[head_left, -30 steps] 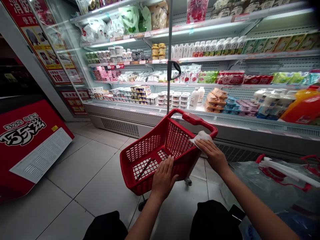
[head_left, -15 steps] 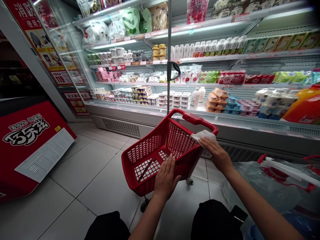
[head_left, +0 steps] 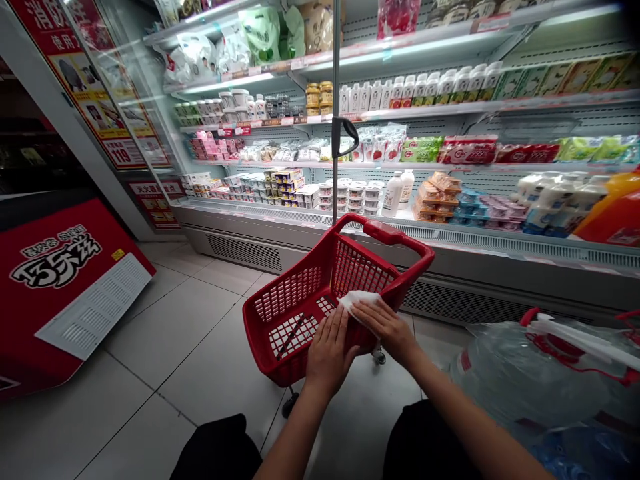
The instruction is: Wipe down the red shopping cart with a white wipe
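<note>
A small red plastic shopping cart (head_left: 295, 313) stands on the tiled floor in front of me, its handle (head_left: 395, 237) toward the chiller. My left hand (head_left: 327, 353) grips the cart's near rim with the fingers over the edge. My right hand (head_left: 383, 327) presses a white wipe (head_left: 356, 299) against the rim just right of the left hand. The basket holds nothing that I can see.
An open refrigerated shelf unit (head_left: 400, 153) with yoghurt cups, bottles and packets runs across the back. A red freezer cabinet (head_left: 65, 280) stands at the left. Large clear water jugs (head_left: 540, 373) with red handles lie at my right. A thin metal pole (head_left: 336, 100) rises behind the cart.
My right hand with the wipe has slid down from the cart's handle along the rim to beside my left hand. The left hand has stayed on the rim.
</note>
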Demonstrator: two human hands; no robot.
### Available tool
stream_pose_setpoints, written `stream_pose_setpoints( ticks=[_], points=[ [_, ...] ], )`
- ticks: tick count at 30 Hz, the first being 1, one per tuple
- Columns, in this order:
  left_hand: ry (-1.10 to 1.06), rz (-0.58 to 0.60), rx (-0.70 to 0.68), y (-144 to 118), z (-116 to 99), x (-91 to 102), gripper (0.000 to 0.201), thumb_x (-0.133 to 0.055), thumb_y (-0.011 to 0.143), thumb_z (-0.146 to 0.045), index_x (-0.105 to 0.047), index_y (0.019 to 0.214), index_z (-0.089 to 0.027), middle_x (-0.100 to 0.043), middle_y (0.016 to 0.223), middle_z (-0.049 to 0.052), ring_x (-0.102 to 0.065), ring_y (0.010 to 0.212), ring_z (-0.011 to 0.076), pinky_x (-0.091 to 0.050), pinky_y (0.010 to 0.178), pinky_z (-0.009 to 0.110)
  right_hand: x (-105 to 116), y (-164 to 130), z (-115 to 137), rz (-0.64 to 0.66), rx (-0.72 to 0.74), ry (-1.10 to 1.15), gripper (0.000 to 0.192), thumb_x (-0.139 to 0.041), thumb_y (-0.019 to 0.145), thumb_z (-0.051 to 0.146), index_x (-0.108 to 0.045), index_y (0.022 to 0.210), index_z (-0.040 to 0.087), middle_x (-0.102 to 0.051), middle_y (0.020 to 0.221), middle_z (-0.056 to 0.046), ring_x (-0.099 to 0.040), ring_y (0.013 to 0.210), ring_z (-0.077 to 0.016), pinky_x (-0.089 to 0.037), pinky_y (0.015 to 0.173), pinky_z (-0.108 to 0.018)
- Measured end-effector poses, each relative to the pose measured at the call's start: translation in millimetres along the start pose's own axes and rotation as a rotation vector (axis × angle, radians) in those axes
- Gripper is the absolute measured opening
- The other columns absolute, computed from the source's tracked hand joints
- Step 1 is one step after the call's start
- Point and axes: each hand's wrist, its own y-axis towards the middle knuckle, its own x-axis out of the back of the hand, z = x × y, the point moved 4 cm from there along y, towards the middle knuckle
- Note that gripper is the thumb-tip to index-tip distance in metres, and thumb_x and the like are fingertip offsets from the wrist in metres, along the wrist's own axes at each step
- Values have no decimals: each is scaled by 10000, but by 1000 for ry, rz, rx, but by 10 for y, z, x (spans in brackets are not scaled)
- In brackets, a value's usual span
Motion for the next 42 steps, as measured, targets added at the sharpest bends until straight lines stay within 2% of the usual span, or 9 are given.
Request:
stream_pose_setpoints(
  ticks=[4, 6, 12, 15, 18, 23, 32, 38, 42],
  points=[
    [62, 5, 29, -275, 197, 160, 774, -438, 1058, -432, -16, 1668, -212, -364, 1658, 75, -397, 1507, 253, -336, 1241, 484, 186, -38, -470, -64, -133, -87, 771, -350, 911, -23, -328, 1619, 283, -512, 1564, -34, -470, 1453, -211, -313, 1259, -506],
    [75, -4, 62, -405, 246, 211, 767, -430, 1059, -433, -13, 1668, -224, -376, 1651, 66, -413, 1497, 256, -342, 1237, 481, 161, -34, -487, -97, -181, -92, 799, -342, 888, -37, -316, 1625, 268, -506, 1569, -44, -439, 1473, -219, -327, 1250, -509],
    [62, -16, 108, -455, 190, 138, 780, -427, 1058, -438, -11, 1667, -185, -355, 1659, 95, -403, 1503, 262, -381, 1213, 457, -350, 71, 420, -50, -66, 41, 748, -367, 943, 12, -257, 1643, 252, -515, 1562, -52, -442, 1471, -204, -380, 1227, -448],
    [60, -17, 83, -419, 206, 106, 777, -428, 1060, -430, -14, 1667, -177, -344, 1663, 104, -399, 1505, 259, -382, 1213, 442, -452, 74, 592, -8, 3, 65, 719, -369, 965, 24, -260, 1641, 243, -512, 1564, -48, -431, 1477, -188, -362, 1237, -441],
    [60, -7, 60, -414, 260, 125, 780, -429, 1061, -428, 0, 1666, -184, -346, 1664, 96, -402, 1504, 251, -398, 1204, 437, -313, 38, 230, 10, 14, 38, 718, -378, 963, 21, -293, 1629, 277, -531, 1547, -31, -480, 1443, -178, -325, 1255, -458],
    [76, -18, 78, -421, 283, 131, 765, -425, 1066, -410, -5, 1666, -189, -337, 1670, 86, -398, 1506, 244, -390, 1210, 437, -50, -5, -449, -52, -158, -35, 750, -357, 927, -5, -334, 1617, 288, -518, 1559, -35, -457, 1459, -197, -298, 1265, -478],
    [48, -18, 65, -447, 388, 81, 806, -467, 1052, -443, -16, 1667, -181, -309, 1679, 109, -384, 1514, 254, -392, 1211, 434, -506, 89, 511, 46, -6, 172, 746, -365, 957, 7, -260, 1640, 289, -479, 1588, -30, -407, 1490, -188, -355, 1243, -443],
    [57, -20, 188, -757, 925, 228, 739, -439, 1069, -360, -25, 1668, -234, -374, 1654, 97, -423, 1492, 247, -424, 1193, 461, -273, 2, -199, 32, -31, 147, 734, -368, 964, 23, -296, 1626, 330, -511, 1563, -14, -464, 1452, -195, -299, 1267, -477],
    [76, -37, 214, -853, 974, 191, 743, -463, 1059, -353, -55, 1669, -239, -368, 1656, 101, -434, 1485, 259, -413, 1202, 470, -287, 20, -421, -25, -106, 132, 744, -366, 947, 22, -305, 1624, 324, -485, 1583, -18, -442, 1468, -205, -281, 1273, -494]
  ],
)
